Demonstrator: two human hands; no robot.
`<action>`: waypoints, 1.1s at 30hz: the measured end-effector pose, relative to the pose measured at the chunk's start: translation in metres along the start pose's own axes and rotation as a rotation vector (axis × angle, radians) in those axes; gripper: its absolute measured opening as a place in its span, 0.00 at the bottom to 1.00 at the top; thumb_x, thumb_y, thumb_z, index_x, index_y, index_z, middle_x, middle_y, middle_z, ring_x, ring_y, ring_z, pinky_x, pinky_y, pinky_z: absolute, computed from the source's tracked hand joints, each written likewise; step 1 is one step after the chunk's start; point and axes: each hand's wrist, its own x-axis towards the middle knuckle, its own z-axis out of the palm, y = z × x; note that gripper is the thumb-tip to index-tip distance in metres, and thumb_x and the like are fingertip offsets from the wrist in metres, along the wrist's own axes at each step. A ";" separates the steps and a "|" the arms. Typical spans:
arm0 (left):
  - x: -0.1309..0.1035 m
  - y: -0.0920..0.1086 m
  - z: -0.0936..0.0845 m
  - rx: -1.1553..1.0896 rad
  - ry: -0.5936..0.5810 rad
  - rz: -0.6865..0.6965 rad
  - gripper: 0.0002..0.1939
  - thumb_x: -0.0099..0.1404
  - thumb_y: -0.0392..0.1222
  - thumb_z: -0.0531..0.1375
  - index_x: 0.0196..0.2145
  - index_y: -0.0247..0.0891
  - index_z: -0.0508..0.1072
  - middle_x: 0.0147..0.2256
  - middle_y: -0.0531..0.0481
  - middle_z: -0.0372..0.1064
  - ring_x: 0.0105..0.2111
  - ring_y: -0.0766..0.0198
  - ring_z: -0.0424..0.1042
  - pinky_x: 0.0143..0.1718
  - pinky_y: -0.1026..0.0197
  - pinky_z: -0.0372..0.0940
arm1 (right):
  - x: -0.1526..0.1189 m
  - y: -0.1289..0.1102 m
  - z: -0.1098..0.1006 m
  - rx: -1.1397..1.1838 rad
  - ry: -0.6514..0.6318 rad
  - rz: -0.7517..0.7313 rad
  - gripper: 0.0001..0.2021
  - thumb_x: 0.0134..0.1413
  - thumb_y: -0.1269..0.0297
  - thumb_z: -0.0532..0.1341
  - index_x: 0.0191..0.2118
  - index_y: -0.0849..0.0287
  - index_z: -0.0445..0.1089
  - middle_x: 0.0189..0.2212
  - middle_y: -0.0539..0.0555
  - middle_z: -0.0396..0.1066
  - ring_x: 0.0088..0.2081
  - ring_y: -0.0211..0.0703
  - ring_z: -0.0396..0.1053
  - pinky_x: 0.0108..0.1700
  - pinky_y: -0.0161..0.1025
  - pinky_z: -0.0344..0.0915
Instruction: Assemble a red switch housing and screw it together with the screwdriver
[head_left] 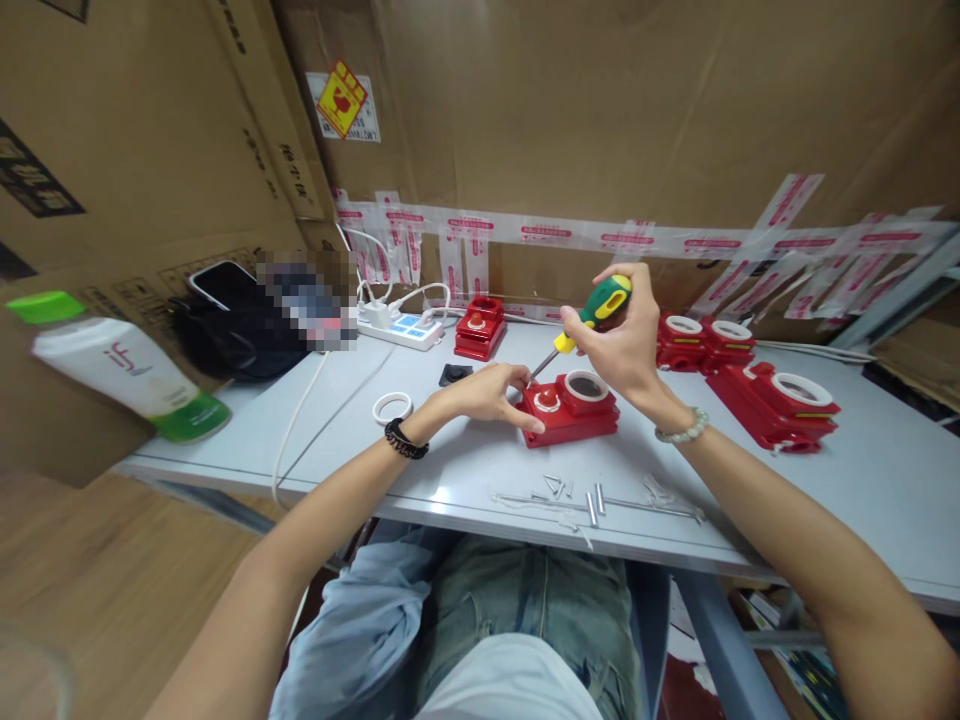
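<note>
My right hand (pixel 626 340) is wrapped round the green and yellow handle of a screwdriver (pixel 609 300). The shaft slants down to the left, and its tip meets the back left corner of a red housing (pixel 574 425) lying on the table. A white ring (pixel 586 385) surrounds a round window on the housing's right side, and a red knob (pixel 547 398) stands on its left. My left hand (pixel 499 393) grips the housing's left end, thumb at the front and fingers behind near the screwdriver tip. Whether a screw sits under the tip is too small to make out.
Several screws and metal pins (pixel 592 505) lie near the table's front edge. A loose white ring (pixel 392 407) and a black part (pixel 455 375) are to the left. Other red housings (pixel 776 405) stand right and behind. A power strip (pixel 401 328) and a bottle (pixel 124 370) are further left.
</note>
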 end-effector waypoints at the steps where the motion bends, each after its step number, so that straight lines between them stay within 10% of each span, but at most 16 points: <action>1: 0.000 0.000 0.000 0.000 0.000 0.001 0.31 0.46 0.58 0.72 0.40 0.36 0.69 0.44 0.42 0.75 0.44 0.53 0.74 0.42 0.58 0.65 | 0.000 0.000 0.000 0.006 0.002 -0.002 0.18 0.48 0.64 0.67 0.42 0.52 0.59 0.28 0.46 0.60 0.23 0.36 0.61 0.26 0.41 0.65; 33: 0.001 -0.004 0.002 0.010 0.001 -0.006 0.33 0.46 0.59 0.71 0.43 0.35 0.69 0.46 0.39 0.74 0.49 0.50 0.72 0.46 0.55 0.65 | -0.005 0.004 0.003 -0.144 -0.059 0.064 0.18 0.51 0.61 0.62 0.47 0.55 0.59 0.30 0.49 0.64 0.25 0.38 0.64 0.28 0.41 0.67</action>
